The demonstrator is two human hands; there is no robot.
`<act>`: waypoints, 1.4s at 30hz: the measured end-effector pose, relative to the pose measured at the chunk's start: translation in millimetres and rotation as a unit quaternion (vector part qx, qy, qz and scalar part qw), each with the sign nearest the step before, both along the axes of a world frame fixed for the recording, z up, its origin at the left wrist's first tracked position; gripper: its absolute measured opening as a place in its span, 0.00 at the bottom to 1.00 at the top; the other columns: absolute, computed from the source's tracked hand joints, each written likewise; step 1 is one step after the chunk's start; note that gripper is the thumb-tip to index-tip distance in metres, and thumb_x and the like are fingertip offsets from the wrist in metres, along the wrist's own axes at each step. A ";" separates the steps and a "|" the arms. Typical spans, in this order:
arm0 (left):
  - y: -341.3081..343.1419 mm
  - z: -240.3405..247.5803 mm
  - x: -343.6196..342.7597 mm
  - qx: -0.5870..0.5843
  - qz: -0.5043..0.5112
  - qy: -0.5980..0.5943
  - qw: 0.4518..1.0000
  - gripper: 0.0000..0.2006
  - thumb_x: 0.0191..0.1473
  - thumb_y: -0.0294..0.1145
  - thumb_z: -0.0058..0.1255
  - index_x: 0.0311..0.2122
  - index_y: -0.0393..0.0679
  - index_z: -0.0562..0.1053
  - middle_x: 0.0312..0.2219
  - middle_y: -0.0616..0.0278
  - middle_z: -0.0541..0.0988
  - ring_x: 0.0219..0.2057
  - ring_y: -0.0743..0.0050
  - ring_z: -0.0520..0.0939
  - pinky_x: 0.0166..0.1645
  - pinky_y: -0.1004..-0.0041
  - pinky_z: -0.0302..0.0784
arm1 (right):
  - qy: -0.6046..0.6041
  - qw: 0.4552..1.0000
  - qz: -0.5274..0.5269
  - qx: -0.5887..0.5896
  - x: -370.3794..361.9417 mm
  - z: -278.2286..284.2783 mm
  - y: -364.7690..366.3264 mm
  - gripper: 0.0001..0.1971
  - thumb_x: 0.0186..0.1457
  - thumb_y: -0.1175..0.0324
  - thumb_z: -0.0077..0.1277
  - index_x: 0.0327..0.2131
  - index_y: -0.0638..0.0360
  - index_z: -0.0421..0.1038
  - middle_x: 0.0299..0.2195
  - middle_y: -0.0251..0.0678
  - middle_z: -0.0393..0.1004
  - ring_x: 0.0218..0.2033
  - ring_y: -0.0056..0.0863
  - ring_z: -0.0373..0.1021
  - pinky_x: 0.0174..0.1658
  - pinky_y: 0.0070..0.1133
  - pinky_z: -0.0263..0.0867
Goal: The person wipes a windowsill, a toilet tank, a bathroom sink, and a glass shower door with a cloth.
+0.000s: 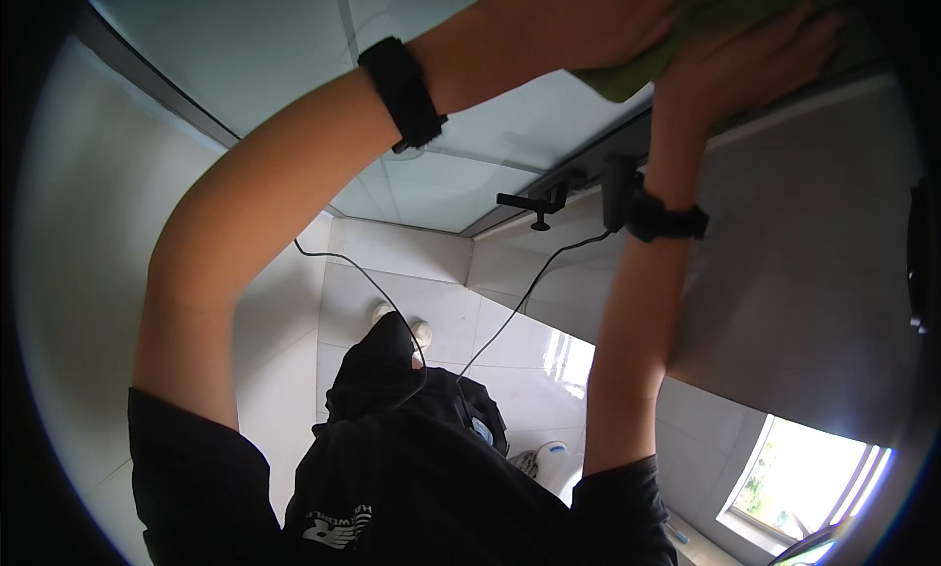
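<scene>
A green cloth is bunched against the dark frame at the upper right edge of a glass panel. My left hand reaches across the panel and grips the cloth, its fingertips partly hidden by the folds. To its right, my right hand presses the cloth along the frame, fingers bent over it. A black strap circles my left wrist, and another black strap sits on my right. Below the hands, a black handle-like fitting projects from the frame.
Pale tiled wall rises on the left; a grey panel stands on the right. Thin black cables hang down toward my body. Light floor tiles lie below, and a bright window is at lower right.
</scene>
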State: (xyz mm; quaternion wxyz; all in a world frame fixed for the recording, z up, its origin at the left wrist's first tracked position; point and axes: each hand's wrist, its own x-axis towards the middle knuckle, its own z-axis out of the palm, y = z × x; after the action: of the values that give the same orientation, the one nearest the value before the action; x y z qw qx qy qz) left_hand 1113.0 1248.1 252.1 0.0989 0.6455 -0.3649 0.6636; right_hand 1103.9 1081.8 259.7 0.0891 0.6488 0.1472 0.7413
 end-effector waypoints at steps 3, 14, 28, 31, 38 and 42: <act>-9.7 -35.2 6.8 0.032 0.005 0.015 0.999 0.33 0.52 0.43 0.45 0.58 0.29 0.62 0.62 0.38 0.56 0.63 0.43 0.57 0.65 0.46 0.49 | 0.028 0.997 0.035 0.067 -9.5 -40.0 6.3 0.29 0.59 0.51 0.46 0.57 0.60 0.59 0.60 0.55 0.54 0.57 0.55 0.57 0.54 0.45 0.56; -17.4 -157.6 -16.9 0.204 0.012 0.161 0.965 0.34 0.51 0.42 0.50 0.63 0.48 0.60 0.60 0.64 0.64 0.52 0.74 0.71 0.55 0.70 0.67 | 0.159 0.972 -0.037 0.172 -28.5 -184.2 -18.0 0.35 0.58 0.52 0.44 0.61 0.66 0.47 0.62 0.68 0.43 0.59 0.68 0.47 0.56 0.57 0.46; 60.5 -104.0 6.4 0.204 0.038 0.110 0.972 0.38 0.47 0.41 0.54 0.64 0.43 0.58 0.61 0.63 0.63 0.49 0.72 0.73 0.60 0.70 0.63 | 0.200 0.968 0.039 0.146 -35.7 -124.2 34.9 0.26 0.64 0.63 0.34 0.63 0.64 0.52 0.64 0.59 0.45 0.63 0.58 0.49 0.60 0.52 0.48; 94.8 -14.5 14.8 0.100 0.036 0.084 0.991 0.37 0.48 0.44 0.53 0.63 0.41 0.59 0.64 0.56 0.58 0.57 0.63 0.68 0.63 0.60 0.60 | 0.147 0.982 0.047 0.108 -21.2 -20.4 55.7 0.25 0.64 0.63 0.35 0.62 0.62 0.55 0.64 0.56 0.48 0.63 0.54 0.51 0.59 0.52 0.50; 149.0 113.1 0.4 -0.111 0.173 0.056 0.977 0.36 0.59 0.44 0.42 0.62 0.26 0.51 0.64 0.33 0.46 0.66 0.38 0.45 0.66 0.46 0.42 | -0.011 0.991 0.028 0.130 8.2 79.6 106.7 0.24 0.64 0.59 0.35 0.60 0.57 0.58 0.63 0.53 0.52 0.62 0.54 0.53 0.58 0.55 0.51; 144.4 106.7 8.5 -0.082 0.140 0.036 0.986 0.36 0.58 0.43 0.43 0.61 0.24 0.51 0.63 0.31 0.46 0.66 0.35 0.45 0.66 0.43 0.41 | -0.020 0.992 0.036 0.119 16.0 65.7 103.1 0.23 0.64 0.58 0.34 0.60 0.54 0.59 0.62 0.51 0.53 0.61 0.52 0.55 0.56 0.55 0.52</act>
State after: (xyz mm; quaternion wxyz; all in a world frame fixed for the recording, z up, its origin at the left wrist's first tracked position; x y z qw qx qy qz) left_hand 1121.5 1392.4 358.7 0.0708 0.7036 -0.2114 0.6747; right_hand 1119.9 1184.9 325.4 -0.0126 0.6345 0.0788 0.7688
